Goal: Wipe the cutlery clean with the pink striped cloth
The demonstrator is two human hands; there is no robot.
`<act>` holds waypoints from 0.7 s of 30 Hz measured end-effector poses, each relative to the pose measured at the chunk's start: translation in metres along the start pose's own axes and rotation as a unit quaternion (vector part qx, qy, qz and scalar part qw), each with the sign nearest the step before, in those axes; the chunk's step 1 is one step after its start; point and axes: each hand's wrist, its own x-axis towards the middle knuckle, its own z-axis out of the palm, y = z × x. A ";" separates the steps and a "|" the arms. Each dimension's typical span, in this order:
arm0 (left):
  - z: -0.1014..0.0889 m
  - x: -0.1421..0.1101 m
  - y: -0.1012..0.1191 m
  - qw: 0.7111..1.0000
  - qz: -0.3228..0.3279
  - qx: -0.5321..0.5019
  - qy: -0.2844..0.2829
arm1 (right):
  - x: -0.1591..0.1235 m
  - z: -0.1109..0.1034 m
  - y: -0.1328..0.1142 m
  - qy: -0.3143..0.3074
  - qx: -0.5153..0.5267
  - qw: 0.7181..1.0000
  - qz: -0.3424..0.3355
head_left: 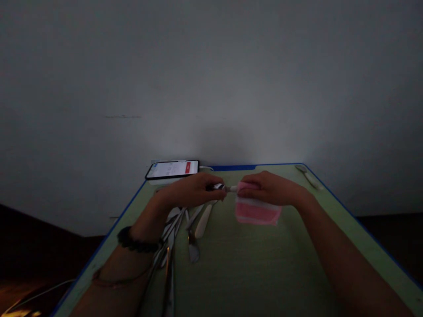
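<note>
My left hand (pixel 193 190) is closed around the metal end of a piece of cutlery (pixel 220 187) held level above the green table (pixel 251 273). My right hand (pixel 269 187) grips a pink cloth (pixel 256 212) wrapped round the other end of that same piece; the cloth hangs down below the hand. The two hands nearly meet at the table's far middle. A dark bead bracelet sits on my left wrist.
Several spoons and other cutlery (pixel 185 229) lie in a loose pile under my left forearm. A lit phone (pixel 172 169) rests at the far left edge, against the wall. One white-handled utensil (pixel 309 176) lies at the far right corner. The table has a blue rim.
</note>
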 end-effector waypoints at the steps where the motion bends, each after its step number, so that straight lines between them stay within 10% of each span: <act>1: 0.001 0.000 -0.001 1.000 0.002 -0.004 -0.008 | 0.000 0.000 0.000 -0.001 -0.002 1.000 0.000; 21: 0.004 0.005 0.005 0.999 -0.013 -0.034 0.007 | 0.002 0.000 -0.012 -0.006 -0.022 1.000 0.011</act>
